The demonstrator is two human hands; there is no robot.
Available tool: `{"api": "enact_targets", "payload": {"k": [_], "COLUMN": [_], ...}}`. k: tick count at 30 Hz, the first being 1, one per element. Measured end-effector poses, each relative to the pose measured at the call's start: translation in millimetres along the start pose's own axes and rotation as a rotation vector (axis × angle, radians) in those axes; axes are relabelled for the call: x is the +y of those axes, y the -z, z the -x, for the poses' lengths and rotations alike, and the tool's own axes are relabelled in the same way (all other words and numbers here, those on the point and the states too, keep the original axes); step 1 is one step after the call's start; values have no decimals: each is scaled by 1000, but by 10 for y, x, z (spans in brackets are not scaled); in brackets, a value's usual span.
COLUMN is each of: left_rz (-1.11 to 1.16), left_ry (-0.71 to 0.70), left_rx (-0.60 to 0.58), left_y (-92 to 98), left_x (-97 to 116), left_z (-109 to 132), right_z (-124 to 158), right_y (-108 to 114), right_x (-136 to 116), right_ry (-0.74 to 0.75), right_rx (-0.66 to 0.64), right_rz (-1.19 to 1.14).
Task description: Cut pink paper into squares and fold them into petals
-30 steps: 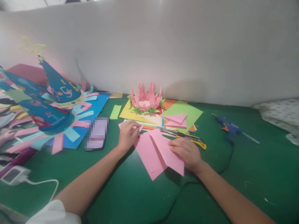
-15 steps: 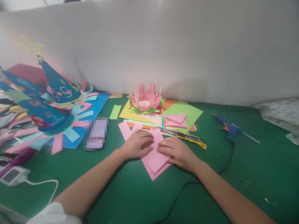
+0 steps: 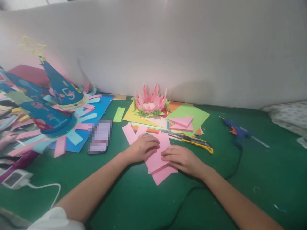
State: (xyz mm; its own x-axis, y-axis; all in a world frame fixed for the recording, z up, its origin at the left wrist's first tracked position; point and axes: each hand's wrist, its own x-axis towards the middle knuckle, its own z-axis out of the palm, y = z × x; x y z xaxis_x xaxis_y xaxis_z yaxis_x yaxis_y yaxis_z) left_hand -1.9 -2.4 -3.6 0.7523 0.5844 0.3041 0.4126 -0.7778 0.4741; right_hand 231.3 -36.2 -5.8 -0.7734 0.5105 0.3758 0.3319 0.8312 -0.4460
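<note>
My left hand and my right hand hold a folded piece of pink paper between them, fingers curled over its two sides. Beneath it lies another pink sheet, one corner pointing toward me. More pink paper strips stick out beyond my left hand. Just past my hands is a yellow and black utility knife. Behind it, folded pink paper pieces rest on a light green sheet. My thumbs are mostly hidden.
A pink paper lotus stands on coloured sheets at the back. To the left are a phone, blue cone hats and a white charger. At the right lies a blue glue gun, its dark cord running across the green table.
The upper pink paper has turned, its near corner shifting left and upward, so more of the sheet beneath shows. My right hand has moved slightly toward me; my left stays nearly in place.
</note>
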Motion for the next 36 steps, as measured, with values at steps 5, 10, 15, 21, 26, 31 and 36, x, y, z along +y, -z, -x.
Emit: {"api": "enact_targets", "payload": {"k": [5,10,15,21,26,31,36], "left_rz": [28,35,70,148,133,85,55], "left_ry": [3,77,115,196,178,185,197], "left_rx": [2,48,14,22,31,52,30], "left_y": [-15,-16,-8,46,57,44,39], "left_x": [-17,-7,-25,-26,0,30,22], "left_z": [-18,-22,-11,-50,-65,-51,-57], "right_z": [13,-40,-119,-145,-150,-159,-162], "right_y": [54,62,27,-45,-79,-96,-114], "right_x": [75,81,44,53,78,86,94], "right_ry": [-179,-295,-436,-514,-538,-527,-541], "right_rx": [47,7,62,107,136,142,149], "right_rz": [-29,-134,-86,-18,58,109,152]}}
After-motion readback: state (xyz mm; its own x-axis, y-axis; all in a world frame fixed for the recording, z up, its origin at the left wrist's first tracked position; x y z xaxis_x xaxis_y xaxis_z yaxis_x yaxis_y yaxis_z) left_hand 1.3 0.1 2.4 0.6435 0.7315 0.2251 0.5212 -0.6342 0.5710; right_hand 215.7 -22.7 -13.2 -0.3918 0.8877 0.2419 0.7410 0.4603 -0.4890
